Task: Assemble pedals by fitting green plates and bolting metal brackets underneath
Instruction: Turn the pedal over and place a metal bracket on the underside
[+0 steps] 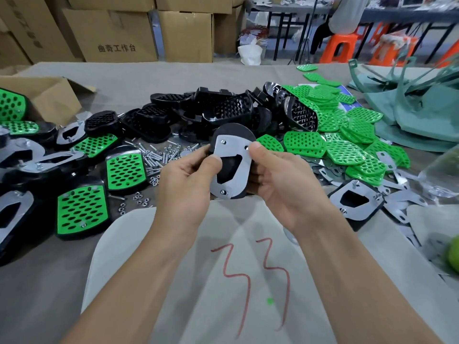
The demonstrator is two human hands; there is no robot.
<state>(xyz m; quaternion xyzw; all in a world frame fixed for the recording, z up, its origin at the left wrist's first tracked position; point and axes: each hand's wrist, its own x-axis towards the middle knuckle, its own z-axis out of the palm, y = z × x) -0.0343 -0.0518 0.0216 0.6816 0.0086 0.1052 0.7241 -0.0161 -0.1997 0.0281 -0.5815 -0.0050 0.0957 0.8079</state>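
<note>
Head view: left hand [188, 180] and right hand [280, 180] grip one upturned pedal [236, 130], thumbs on its bracket [229, 148]. Advisable: hold holes aligned over bolts.

I note stacked cardboard boxes [111, 33] across the upper left, one printed with dark characters. An open carton [49, 95] sits at the left edge. Orange stools [340, 49] stand upper right. Green chairs [409, 100] lie at right, legs upward. A pale sheet [211, 294] marked in red fills bottom centre. A green fruit [453, 252] shows at the right edge.
</note>
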